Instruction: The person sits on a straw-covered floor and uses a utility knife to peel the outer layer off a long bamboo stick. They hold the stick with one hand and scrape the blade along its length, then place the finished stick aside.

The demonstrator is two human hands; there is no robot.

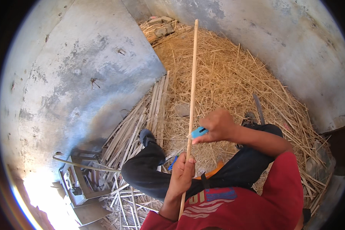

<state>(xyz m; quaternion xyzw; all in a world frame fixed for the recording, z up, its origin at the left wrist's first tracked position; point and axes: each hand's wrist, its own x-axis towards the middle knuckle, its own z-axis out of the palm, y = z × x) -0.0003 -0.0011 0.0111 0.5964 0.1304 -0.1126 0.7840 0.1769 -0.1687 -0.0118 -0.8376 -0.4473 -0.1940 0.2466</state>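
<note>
A long, pale wooden strip [194,73] stretches away from my lap, its far end over the straw. My left hand [183,172] is closed around its lower part. In my right hand [219,123] I grip a blue utility knife [199,132], fingers wrapped round its handle. The knife's tip meets the edge of the strip a little beyond my left hand; the blade itself is too small to make out clearly.
Straw and shavings [218,69] cover the floor ahead. Loose strips [126,130] lie in a pile at the left, near a metal frame [78,184]. A long flat blade [259,109] stands beside my right knee. Stained walls [84,57] enclose the space.
</note>
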